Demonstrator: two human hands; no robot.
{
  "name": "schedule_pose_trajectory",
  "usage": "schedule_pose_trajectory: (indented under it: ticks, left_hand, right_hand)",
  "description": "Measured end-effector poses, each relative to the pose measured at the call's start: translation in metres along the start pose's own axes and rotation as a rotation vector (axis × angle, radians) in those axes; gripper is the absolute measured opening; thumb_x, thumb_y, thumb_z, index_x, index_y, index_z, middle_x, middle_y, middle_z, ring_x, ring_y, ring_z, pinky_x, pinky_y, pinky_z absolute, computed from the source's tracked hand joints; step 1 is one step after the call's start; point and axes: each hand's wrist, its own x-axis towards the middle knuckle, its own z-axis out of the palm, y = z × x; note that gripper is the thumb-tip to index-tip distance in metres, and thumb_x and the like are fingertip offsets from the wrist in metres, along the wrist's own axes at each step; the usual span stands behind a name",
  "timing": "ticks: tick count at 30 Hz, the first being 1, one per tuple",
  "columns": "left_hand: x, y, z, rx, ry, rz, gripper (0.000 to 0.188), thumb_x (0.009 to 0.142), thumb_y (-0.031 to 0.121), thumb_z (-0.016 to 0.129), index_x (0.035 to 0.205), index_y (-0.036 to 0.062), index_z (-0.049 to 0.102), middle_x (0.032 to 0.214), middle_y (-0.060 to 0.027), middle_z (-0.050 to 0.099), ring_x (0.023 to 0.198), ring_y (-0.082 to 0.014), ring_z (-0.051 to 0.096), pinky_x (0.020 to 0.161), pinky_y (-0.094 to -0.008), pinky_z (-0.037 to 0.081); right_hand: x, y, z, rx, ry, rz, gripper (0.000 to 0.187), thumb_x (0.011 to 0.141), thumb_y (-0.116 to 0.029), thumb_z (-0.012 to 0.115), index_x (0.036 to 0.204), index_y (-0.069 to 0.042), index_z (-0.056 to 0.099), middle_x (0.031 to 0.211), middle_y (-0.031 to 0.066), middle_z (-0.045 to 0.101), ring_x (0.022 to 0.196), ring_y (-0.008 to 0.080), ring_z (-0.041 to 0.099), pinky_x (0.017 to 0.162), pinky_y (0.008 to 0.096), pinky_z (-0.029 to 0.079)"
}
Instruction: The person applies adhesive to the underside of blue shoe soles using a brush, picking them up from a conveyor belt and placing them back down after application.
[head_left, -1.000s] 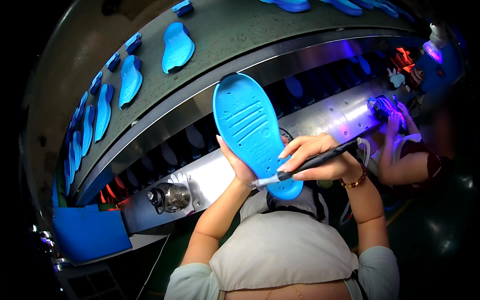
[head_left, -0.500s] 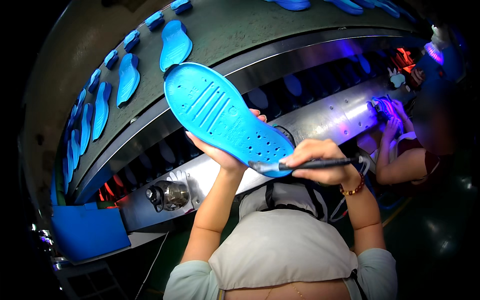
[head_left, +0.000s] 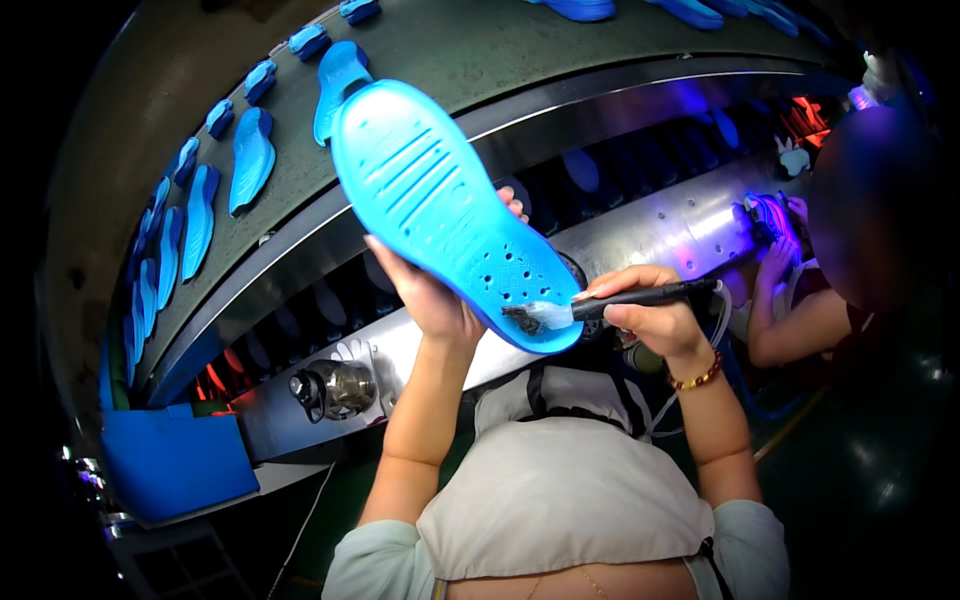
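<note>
A bright blue shoe sole (head_left: 410, 190), with ribs toward its far end and small holes toward its near end, is held up and tilted in front of me. My left hand (head_left: 435, 295) grips it from beneath, thumb at the left edge and fingertips showing past the right edge. Between the fingers of my right hand (head_left: 650, 315) is a black-handled brush (head_left: 640, 298) with a tube at its back end. Its dark bristles touch the sole's surface near the holes.
Beyond the sole runs a dark green conveyor belt (head_left: 450, 75) carrying several blue soles (head_left: 250, 160) and small blue pieces. A metal ledge (head_left: 670, 225) borders it, with a bottle (head_left: 340, 390) at left. At right, a co-worker's hands (head_left: 778, 255) hold a shoe under purple light.
The sole has turned slightly more upright in my left hand. The brush has moved from the sole's near edge inward, toward the holes, and my right fingers have shifted on its handle.
</note>
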Motion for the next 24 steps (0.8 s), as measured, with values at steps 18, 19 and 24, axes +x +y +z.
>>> schedule_pose_trajectory:
  ticks: [18,19,24]
  left_hand:
    - [-0.008,0.013,-0.015,0.365,-0.082,-0.837,0.052,0.076,0.03,0.053,0.116,-0.003,0.045,0.103,-0.0186,0.056,0.089,-0.0243,0.058,0.08,-0.0334,0.047]
    - [-0.007,0.015,-0.014,0.351,-0.071,-0.899,0.051,0.075,0.03,0.052,0.114,-0.0038,0.047,0.101,-0.0191,0.058,0.087,-0.0252,0.059,0.08,-0.0337,0.047]
    - [-0.004,0.011,-0.011,0.693,-0.245,-0.969,0.064,0.073,0.037,0.056,0.12,-0.0045,0.044,0.108,-0.0205,0.054,0.087,-0.0235,0.058,0.078,-0.031,0.047]
  right_hand:
    - [0.005,-0.052,0.006,-0.606,-0.636,-0.094,0.021,0.07,-0.001,0.066,0.09,-0.001,0.063,0.09,0.0129,0.064,0.085,0.0225,0.063,0.077,0.0293,0.049]
    - [0.007,-0.059,0.004,-0.645,-0.592,-0.15,0.019,0.071,0.0,0.065,0.09,0.0,0.063,0.09,0.0132,0.064,0.086,0.0227,0.062,0.077,0.0293,0.049]
    - [0.012,-0.062,-0.005,-0.678,-0.642,-0.112,0.015,0.073,-0.002,0.062,0.088,-0.001,0.063,0.091,0.0131,0.064,0.089,0.0238,0.061,0.076,0.03,0.049]
